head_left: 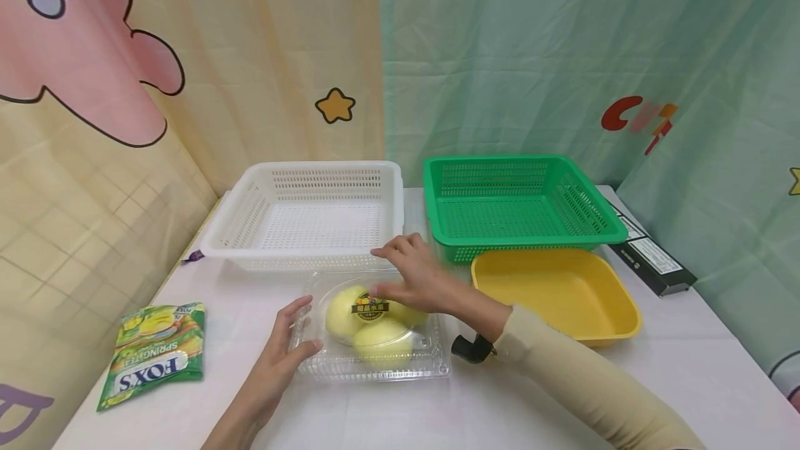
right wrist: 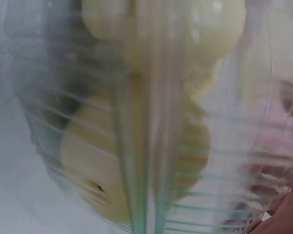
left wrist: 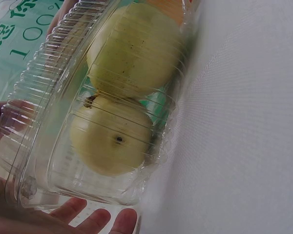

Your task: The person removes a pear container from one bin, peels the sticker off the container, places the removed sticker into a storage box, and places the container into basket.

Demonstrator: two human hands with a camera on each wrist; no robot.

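Note:
On the table's front middle lies a clear plastic clamshell box (head_left: 400,365), its lid down, with several pale yellow round fruits (head_left: 382,339) inside. A dark label (head_left: 370,307) marks the lid's top. My left hand (head_left: 281,349) holds the box's left end, thumb on the lid's near left part and fingers along the side; the left wrist view shows those fingertips (left wrist: 123,220) beside the box's end. Over the lid's far right part my right hand (head_left: 421,276) is spread, thumb beside the label and fingers reaching past the back edge. The right wrist view is blurred.
Behind the box stand a white basket (head_left: 303,253) and a green basket (head_left: 525,235). A yellow basin (head_left: 556,297) sits at right, near a black box (head_left: 653,262). At left lies a green FOX'S snack bag (head_left: 156,353), with a small purple wrapper (head_left: 192,256) farther back.

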